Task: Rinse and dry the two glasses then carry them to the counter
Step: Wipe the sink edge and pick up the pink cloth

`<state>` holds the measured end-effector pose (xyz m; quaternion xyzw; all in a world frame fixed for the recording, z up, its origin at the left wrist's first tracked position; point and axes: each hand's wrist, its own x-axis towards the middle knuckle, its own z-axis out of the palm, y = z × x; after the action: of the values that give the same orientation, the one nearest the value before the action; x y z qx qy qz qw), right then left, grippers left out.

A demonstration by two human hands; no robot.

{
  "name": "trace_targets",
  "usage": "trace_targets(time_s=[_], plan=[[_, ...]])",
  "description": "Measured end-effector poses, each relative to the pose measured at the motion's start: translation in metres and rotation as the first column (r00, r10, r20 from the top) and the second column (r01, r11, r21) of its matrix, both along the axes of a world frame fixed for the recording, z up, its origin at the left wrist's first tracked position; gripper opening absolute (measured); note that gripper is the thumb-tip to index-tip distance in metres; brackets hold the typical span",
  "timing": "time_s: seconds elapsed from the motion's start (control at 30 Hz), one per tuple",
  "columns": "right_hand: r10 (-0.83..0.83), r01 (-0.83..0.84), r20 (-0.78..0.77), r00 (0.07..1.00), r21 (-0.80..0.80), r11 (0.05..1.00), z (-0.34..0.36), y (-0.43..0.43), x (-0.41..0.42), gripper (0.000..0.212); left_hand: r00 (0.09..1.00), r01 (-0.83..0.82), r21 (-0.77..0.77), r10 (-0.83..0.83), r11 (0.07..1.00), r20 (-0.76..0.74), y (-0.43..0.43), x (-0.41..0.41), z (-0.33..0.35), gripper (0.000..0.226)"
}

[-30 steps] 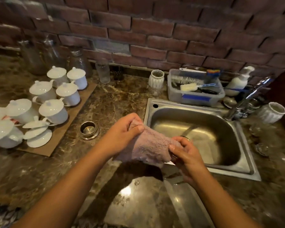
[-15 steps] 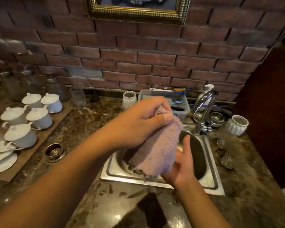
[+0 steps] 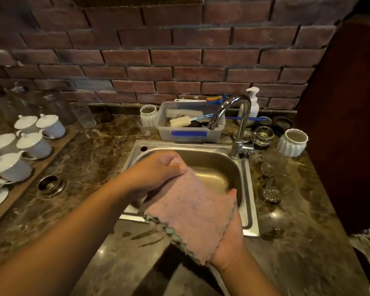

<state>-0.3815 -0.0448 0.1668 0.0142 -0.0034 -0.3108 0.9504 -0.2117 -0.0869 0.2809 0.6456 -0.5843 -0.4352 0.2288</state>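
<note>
Head view: right hand [image 3: 229, 237] cupped cloth [image 3: 192, 210] from below, left hand [image 3: 156, 174] bunched its top at 11 o'clock; any glass inside hidden. Two glasses [image 3: 273, 190] stood at 2 o'clock beside sink [image 3: 251, 210], nearer right hand.

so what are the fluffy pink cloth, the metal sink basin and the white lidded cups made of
The fluffy pink cloth looks like plush microfibre: fuzzy pile, scalloped greenish edge. The metal sink basin looks like brushed stainless steel: dull silver sheen, soft reflections. The white lidded cups seem glazed ceramic, perhaps porcelain: smooth glossy white surfaces.
</note>
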Motion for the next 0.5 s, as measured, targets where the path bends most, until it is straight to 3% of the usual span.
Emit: trace_targets(time_s=[0.07, 0.13, 0.17, 0.23, 0.3, 0.43, 0.5], plan=[[-0.126, 0.135, -0.195, 0.973, 0.033, 0.990, 0.010, 0.006, -0.020, 0.111, 0.999, -0.018, 0.019, 0.017, 1.000, 0.048, -0.008, -0.016, -0.014, 0.009], [-0.226, 0.259, -0.398, 0.889, 0.030, 0.966, 0.010, 0.006, -0.038, 0.118, 0.994, -0.039, -0.003, 0.039, 0.999, 0.103, -0.015, -0.036, -0.025, 0.004], [-0.252, 0.294, -0.431, 0.866, 0.033, 0.955, 0.003, 0.004, -0.049, 0.116, 0.990, -0.050, -0.032, 0.054, 0.998, 0.128, -0.018, -0.048, -0.030, 0.009], [-0.300, 0.338, -0.444, 0.845, 0.008, 0.941, 0.005, 0.001, -0.068, 0.117, 0.989, -0.063, -0.086, 0.074, 0.994, 0.127, -0.022, -0.072, -0.041, 0.021], [-0.348, 0.360, -0.357, 0.867, -0.037, 0.932, 0.007, 0.002, -0.091, 0.118, 0.993, -0.048, -0.120, 0.060, 0.992, 0.102, -0.026, -0.097, -0.052, 0.028], [-0.380, 0.380, -0.241, 0.893, -0.048, 0.924, 0.002, 0.009, -0.134, 0.090, 0.998, 0.001, -0.166, 0.008, 0.986, 0.056, -0.035, -0.143, -0.071, 0.020], [-0.402, 0.415, -0.345, 0.848, -0.039, 0.909, 0.001, 0.014, -0.153, 0.082, 0.997, 0.058, -0.168, -0.049, 0.984, 0.055, -0.042, -0.163, -0.079, 0.011]])
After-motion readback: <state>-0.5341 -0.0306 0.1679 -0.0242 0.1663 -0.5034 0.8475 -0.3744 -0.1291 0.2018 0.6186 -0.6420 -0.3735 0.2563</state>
